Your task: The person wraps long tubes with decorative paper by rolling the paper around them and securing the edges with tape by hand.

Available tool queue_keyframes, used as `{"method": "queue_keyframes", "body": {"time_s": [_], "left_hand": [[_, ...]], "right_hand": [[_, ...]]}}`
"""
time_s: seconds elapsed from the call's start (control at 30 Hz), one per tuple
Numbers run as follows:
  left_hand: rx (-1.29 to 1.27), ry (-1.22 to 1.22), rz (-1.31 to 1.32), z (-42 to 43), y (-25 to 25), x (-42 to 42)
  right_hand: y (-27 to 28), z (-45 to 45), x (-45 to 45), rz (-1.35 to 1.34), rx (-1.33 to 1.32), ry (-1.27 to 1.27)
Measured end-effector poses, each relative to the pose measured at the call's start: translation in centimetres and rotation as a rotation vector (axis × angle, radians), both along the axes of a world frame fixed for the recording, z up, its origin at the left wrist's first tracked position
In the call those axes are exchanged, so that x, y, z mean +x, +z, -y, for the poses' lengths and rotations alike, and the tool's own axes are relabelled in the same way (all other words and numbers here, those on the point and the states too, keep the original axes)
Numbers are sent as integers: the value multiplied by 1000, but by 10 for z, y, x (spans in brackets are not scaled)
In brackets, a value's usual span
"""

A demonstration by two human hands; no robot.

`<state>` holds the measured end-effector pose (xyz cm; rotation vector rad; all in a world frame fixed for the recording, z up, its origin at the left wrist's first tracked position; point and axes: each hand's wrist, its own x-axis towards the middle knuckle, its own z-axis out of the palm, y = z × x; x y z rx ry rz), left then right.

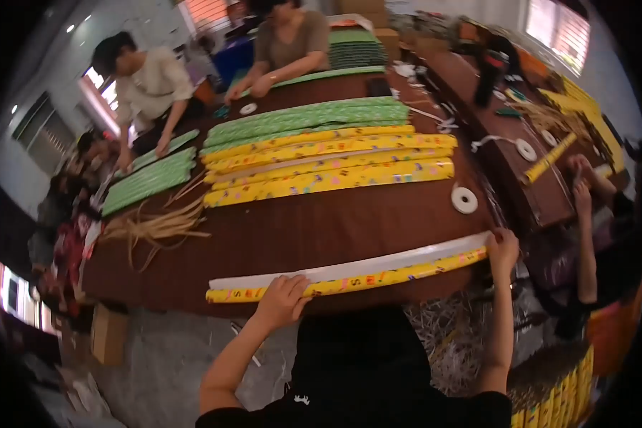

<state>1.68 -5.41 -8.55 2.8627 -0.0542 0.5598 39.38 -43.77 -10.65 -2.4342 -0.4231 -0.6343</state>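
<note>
The left hand lay over the near, rolled edge of a yellow patterned sheet, toward its left end, fingers close together; whether the thumb gripped from beneath could not be told. The right hand was clamped on the sheet's right end, fingers and thumb closed together.

Between the hands, the sheet lay along the near edge of the brown table. Its long axis ran left to right, slanting so that the right end sat farther from the body than the left. A white strip of its inner side faced up along the far side of the roll.

Below and right of the right hand, yellow rolls stood side by side; what held them was unclear. A cardboard carton stood on the floor left of the left hand, its contents unseen.

Beyond the right hand lay a white ring-shaped roll; beyond the left, to its left, a heap of tan strips. Farther from both hands lay yellow lengths, then green lengths. Two co-workers handled green pieces at the far side.
</note>
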Motion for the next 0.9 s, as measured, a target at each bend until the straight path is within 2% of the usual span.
{"method": "queue_keyframes", "body": {"time_s": [0.03,0.1,0.17,0.2,0.23,0.33,0.47,0.6,0.7,0.83,0.9], "left_hand": [[-3,-20,45,-2,-3,1],[-19,-31,36,-4,-8,-1],[-50,5,10,-4,-13,-4],[-62,13,18,-4,-16,-3],[-71,61,22,-3,-17,-4],[-74,1,4,-5,-15,-3],[-68,18,49,-5,-18,3],[-14,60,145,-6,-33,17],[20,76,186,0,-34,24],[-37,58,195,1,-38,26],[-10,81,239,2,-40,27]], "right_hand": [[11,-3,-11,204,-156,-18],[14,-25,-40,330,-108,187],[25,-70,-96,300,-194,732],[43,-96,-124,332,-329,919],[46,-117,-141,506,-479,959],[38,-156,-147,423,-577,1189],[33,-175,-127,590,-659,1298],[32,-186,-103,643,-699,1332],[32,-189,-91,631,-697,1373],[64,-200,-106,542,-784,1390],[80,-234,-132,442,-346,1350]]}}
